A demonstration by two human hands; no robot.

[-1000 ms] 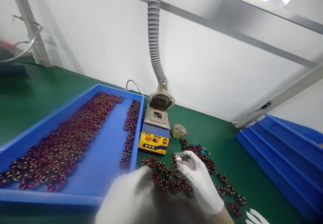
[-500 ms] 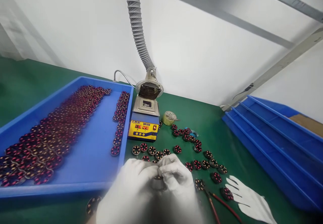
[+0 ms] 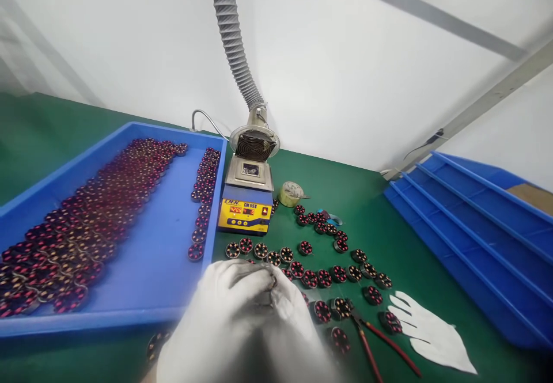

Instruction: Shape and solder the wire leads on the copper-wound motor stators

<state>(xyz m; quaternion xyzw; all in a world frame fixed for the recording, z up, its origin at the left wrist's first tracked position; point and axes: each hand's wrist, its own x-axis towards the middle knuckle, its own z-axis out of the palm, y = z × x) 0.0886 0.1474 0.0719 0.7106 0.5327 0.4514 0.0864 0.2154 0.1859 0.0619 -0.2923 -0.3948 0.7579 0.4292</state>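
My left hand [image 3: 224, 308], in a white glove, is closed at the bottom centre, its fingers curled against those of my right hand [image 3: 291, 314], gloved too. Between them a small dark round part [image 3: 273, 281] barely shows, mostly covered by the fingers. Several round parts with pink or tan segments [image 3: 310, 279] stand on the green table just beyond and to the right of my hands. Red-handled pliers [image 3: 391, 340] lie to the right, jaws by a tan-segmented part [image 3: 341, 308].
A blue tray [image 3: 173, 279] with rows of round parts fills the left. Behind my hands stand a yellow-blue heater unit [image 3: 244, 216] under a ducted hood and a round tin [image 3: 290, 194]. At right are a white glove [image 3: 436, 334] and a blue crate [image 3: 475, 245].
My hands have drawn closer together and the fingers now cover the part that showed between them. The right hand has moved left, uncovering more round parts. The view has shifted slightly.
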